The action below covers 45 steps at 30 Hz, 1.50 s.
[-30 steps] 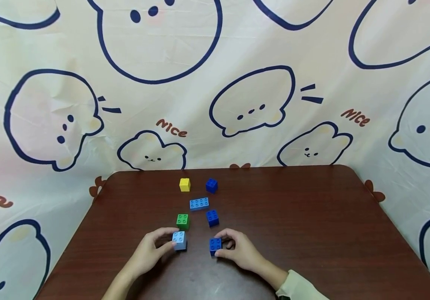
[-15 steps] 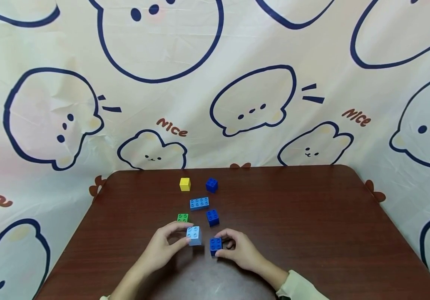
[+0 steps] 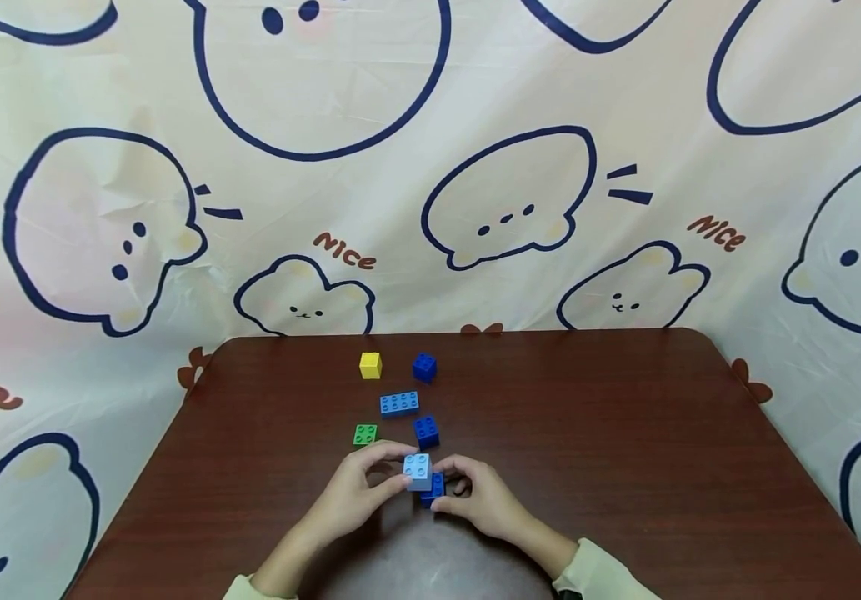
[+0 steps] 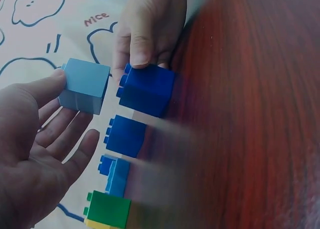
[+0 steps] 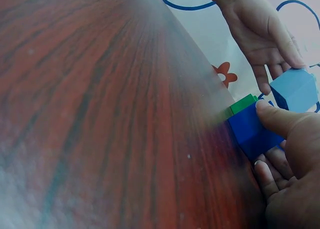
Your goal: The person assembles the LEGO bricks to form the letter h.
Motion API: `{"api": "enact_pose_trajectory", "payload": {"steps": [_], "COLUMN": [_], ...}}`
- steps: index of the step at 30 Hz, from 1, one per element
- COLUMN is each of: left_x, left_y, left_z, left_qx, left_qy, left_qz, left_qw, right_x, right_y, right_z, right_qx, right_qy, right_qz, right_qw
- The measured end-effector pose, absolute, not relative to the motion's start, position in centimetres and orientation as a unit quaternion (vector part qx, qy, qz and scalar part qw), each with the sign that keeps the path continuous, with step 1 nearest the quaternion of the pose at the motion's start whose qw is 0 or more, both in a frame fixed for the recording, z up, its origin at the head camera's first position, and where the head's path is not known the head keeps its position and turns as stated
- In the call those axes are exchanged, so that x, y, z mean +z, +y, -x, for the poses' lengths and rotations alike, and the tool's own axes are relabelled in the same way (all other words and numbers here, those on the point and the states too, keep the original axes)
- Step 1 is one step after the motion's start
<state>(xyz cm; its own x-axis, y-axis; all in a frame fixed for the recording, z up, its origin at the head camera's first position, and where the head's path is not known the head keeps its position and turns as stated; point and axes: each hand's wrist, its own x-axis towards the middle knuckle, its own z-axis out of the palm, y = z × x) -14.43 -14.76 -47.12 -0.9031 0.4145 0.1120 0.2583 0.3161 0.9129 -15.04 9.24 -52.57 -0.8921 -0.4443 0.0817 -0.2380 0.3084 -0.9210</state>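
My left hand (image 3: 356, 493) pinches a light blue building block (image 3: 417, 472) between thumb and fingers, lifted off the table. In the head view it partly covers a dark blue block (image 3: 436, 487), which my right hand (image 3: 486, 502) grips by its sides on the table. The left wrist view shows a gap between the light blue block (image 4: 84, 85) and the dark blue block (image 4: 147, 89), the light one being higher. In the right wrist view, my right thumb (image 5: 280, 116) presses the near side of the dark blue block (image 5: 252, 131).
Beyond my hands lie a green block (image 3: 365, 434), a second dark blue block (image 3: 426, 432) and a long blue block (image 3: 399, 404). Farther back are a yellow block (image 3: 371, 365) and another dark blue block (image 3: 424, 367). A printed cloth (image 3: 505, 100) hangs behind the brown table (image 3: 588, 417).
My left hand has lifted the light blue block from beside the green one and carried it right, over the dark blue block's edge. My right hand has kept its place and grip.
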Motion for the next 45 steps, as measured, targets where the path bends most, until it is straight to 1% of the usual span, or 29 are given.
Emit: {"api": "enact_pose_trajectory", "payload": {"steps": [9,19,29,37,45], "left_x": [-47.6,-47.9,-47.9,-47.9,-48.4], "left_y": [-14.0,-13.5,-13.2,-13.2,-13.2], "left_z": [14.5,14.6,15.0,15.3,15.6], "left_qx": [0.555,0.555,0.536,0.546,0.545], "left_qy": [0.797,0.795,0.802,0.789,0.784], "left_qz": [-0.219,-0.227,-0.254,-0.269,-0.286], "left_qw": [0.088,0.092,0.071,0.081,0.077], "right_x": [-52.6,-52.4,-52.4,-52.4,-52.4], "right_y": [9.2,9.1,9.1,9.1,9.2], "right_z": [15.1,15.1,15.2,15.2,15.3], "right_qx": [-0.552,-0.553,-0.545,-0.548,-0.548], "right_qy": [0.799,0.799,0.806,0.804,0.803], "right_qz": [0.218,0.209,0.207,0.209,0.207], "right_qw": [0.094,0.105,0.104,0.105,0.11]}}
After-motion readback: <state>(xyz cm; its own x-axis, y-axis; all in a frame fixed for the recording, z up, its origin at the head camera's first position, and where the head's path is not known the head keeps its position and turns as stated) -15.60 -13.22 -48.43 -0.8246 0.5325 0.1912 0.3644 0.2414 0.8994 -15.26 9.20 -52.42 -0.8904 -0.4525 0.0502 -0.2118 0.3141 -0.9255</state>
